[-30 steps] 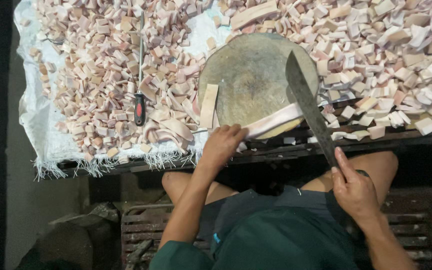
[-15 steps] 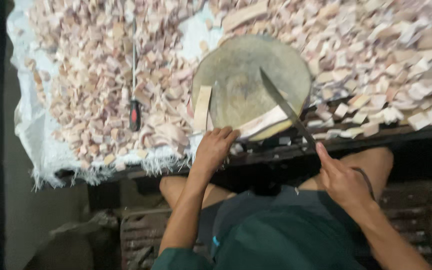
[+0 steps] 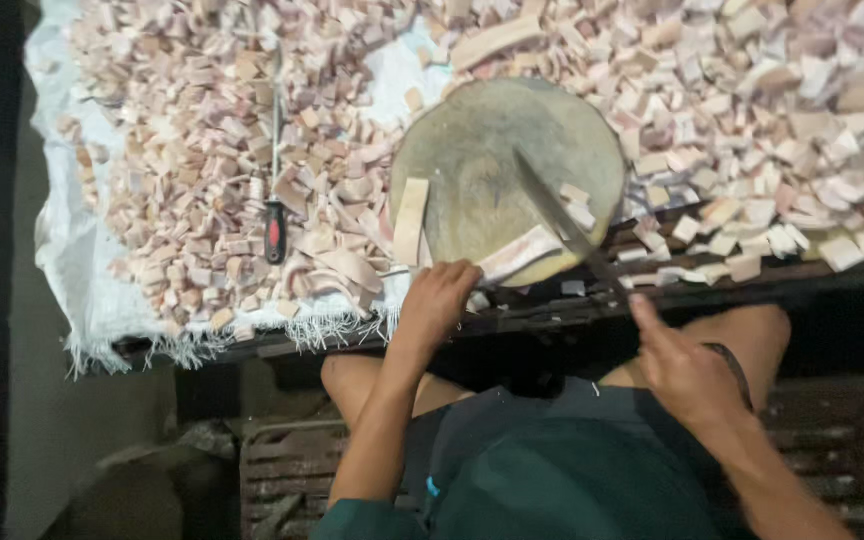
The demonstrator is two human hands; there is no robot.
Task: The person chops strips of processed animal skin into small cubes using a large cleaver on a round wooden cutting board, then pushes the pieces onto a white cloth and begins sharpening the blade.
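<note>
- Holding a knife (image 3: 562,222) in my right hand (image 3: 687,370), fingers wrapped shut around its handle, I am laying the blade slantwise across the near right part of the round block (image 3: 482,160).
- My left hand (image 3: 437,300) is resting at the block's near edge, fingers curled down onto the end of a pale strip (image 3: 517,255); I cannot tell whether they are pinching it or only pressing on it.
- That strip is lying on the block's near rim, running from my left fingers up toward the blade, which is crossing its far end.
- A second strip (image 3: 410,220) is leaning on the block's left edge, just beside my left hand.
- A few small cut pieces (image 3: 577,200) are sitting on the block just right of the blade.
- Heaps of pale and pinkish chunks (image 3: 202,160) are covering the white sheet (image 3: 82,260) all round the block, left, far and right.
- A red-handled tool (image 3: 274,225) is lying among the chunks, well left of the block, its thin shaft pointing away from me.
- My knees are showing under the table's dark edge (image 3: 802,285).
</note>
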